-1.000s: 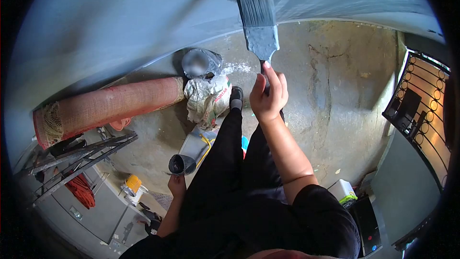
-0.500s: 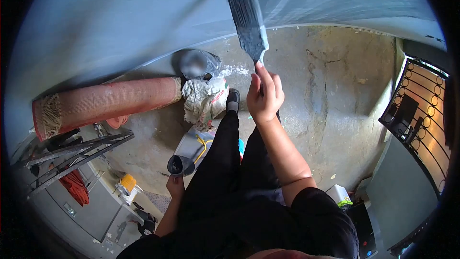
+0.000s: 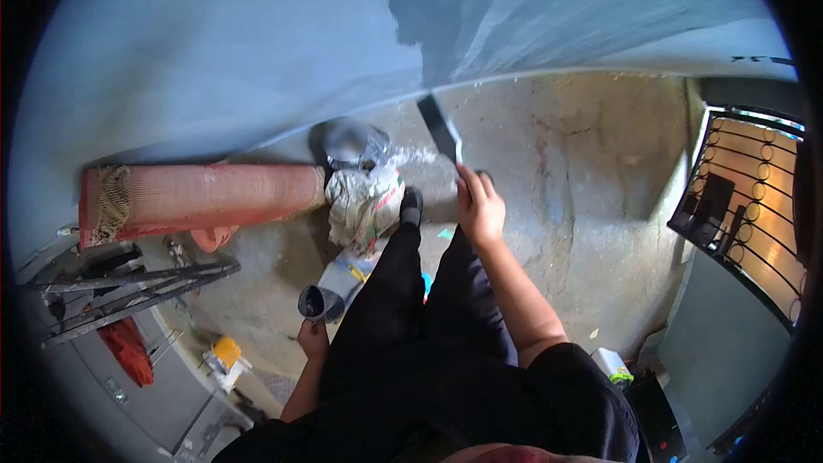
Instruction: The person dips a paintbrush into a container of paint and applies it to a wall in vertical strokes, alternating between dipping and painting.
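Observation:
My right hand (image 3: 482,210) is closed round the handle of a wide paintbrush (image 3: 439,127), reaching out in front of me. The brush's dark bristles point up toward the foot of the wall (image 3: 283,43), overlapping its lower edge in this view. Darker wet-looking paint (image 3: 446,9) covers a patch of the wall above the brush, with a ragged left border against the lighter blue-grey. Low on the left, my left hand (image 3: 314,339) grips a small dark cup (image 3: 315,302) with dark residue inside.
A rolled reddish mat (image 3: 206,201) lies along the wall at left. Beside my foot stand a crumpled mortar sack (image 3: 364,206) and a plastic-wrapped bucket (image 3: 350,141). A dark metal frame (image 3: 137,296) juts in at left. On the right is a barred window grille (image 3: 754,214).
My right hand has brought the paintbrush down from the wall's painted patch to near its foot. More of the dark patch now shows. The left hand still holds the cup.

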### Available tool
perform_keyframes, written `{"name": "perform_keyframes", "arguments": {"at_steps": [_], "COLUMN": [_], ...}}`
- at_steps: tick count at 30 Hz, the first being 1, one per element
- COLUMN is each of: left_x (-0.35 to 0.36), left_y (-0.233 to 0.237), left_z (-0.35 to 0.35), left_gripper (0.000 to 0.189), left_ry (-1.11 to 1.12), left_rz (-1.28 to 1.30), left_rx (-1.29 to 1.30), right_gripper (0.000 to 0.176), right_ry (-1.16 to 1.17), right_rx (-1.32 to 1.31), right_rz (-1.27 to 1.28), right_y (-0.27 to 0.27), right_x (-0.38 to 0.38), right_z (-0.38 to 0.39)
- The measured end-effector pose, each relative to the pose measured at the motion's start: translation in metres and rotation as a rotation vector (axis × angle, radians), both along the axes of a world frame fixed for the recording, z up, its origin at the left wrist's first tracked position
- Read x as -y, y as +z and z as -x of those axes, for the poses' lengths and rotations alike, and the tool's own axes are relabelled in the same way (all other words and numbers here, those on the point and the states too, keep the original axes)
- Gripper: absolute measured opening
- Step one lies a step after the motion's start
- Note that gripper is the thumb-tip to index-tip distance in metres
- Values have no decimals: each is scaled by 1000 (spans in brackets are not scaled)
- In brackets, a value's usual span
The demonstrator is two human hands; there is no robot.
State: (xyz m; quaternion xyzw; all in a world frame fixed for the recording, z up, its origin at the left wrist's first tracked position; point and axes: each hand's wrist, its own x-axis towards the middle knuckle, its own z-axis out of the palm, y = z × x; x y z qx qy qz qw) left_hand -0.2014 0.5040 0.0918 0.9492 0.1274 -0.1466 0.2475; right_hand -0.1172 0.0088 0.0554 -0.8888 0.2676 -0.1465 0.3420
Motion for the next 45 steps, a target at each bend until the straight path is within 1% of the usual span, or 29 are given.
{"name": "perform_keyframes", "arguments": {"at_steps": [1,3,4,5,7,8,9,11,13,15,17,18,19,22,25,26,27,29,31,32,33,34,35,36,37,39,41,43,45], "left_x": [1,0,-9,-11,-12,-11,-7,0,8,12,21,26,31,46,59,60,69,85,95,110,123,129,140,150,155,171,178,196,222], "left_y": [-3,-11,-25,-39,-58,-66,-64,-54,-50,-60,-49,-40,-30,-11,4,10,22,44,45,67,86,89,96,105,114,137,115,144,154], "left_z": [-2,-6,-8,-15,-26,-35,-47,-72,-95,-111,-126,-130,-135,-143,-156,-163,-169,-175,-188,-188,-192,-198,-206,-210,-204,-201,-204,-190,-180], "left_gripper": [27,31,38,38,48,53,53,51,48,44,41,39,37,36,34,32,30,27,22,24,24,24,24,25,25,24,34,37,41], "left_ry": [-3,61,11,5,12,63,61,-19,-58,-77,-41,-51,-77,-148,-264,-378,-431,-517,-629,-712,-712,-753,-727,-771,-819,-796,-843,-817,-814], "left_rz": [34,-54,-155,-114,-139,-18,9,-110,-147,-81,-18,-44,-68,20,96,66,148,261,240,287,391,285,279,243,207,134,211,243,225], "left_rx": [28,56,90,125,237,205,219,130,120,314,221,211,204,270,270,248,243,231,227,398,360,235,260,310,336,249,356,324,308], "right_gripper": [32,27,26,26,25,25,25,24,26,24,24,24,22,24,27,27,27,28,30,30,30,30,30,24,24,17,14,14,13], "right_ry": [-4,24,21,9,83,81,75,36,15,-33,-34,-33,-27,-61,-56,-64,-58,1,88,172,211,312,406,470,488,650,775,800,894], "right_rx": [39,-48,-98,-63,-167,-158,-144,-70,-68,-78,-36,-84,111,105,-44,-58,-73,-21,-75,-52,-59,-66,-63,-57,-65,-161,-159,-163,-158], "right_rz": [56,-23,-88,-47,-131,-149,-123,-48,-115,-107,-59,-88,-35,-26,-101,-155,-208,-234,-303,-262,-271,-192,-105,-51,-61,230,296,439,487], "right_y": [3,30,48,63,94,111,125,147,172,201,205,211,201,210,231,237,244,269,298,306,313,322,331,339,346,354,359,358,351], "right_x": [3,11,14,21,30,34,36,35,34,28,25,25,24,25,17,13,9,-1,-10,-12,-18,-20,-20,-23,-23,-23,-24,-23,-11], "right_z": [15,44,54,59,73,76,78,81,81,82,84,85,87,93,100,101,100,95,86,80,73,64,52,43,34,20,4,-10,-24]}}
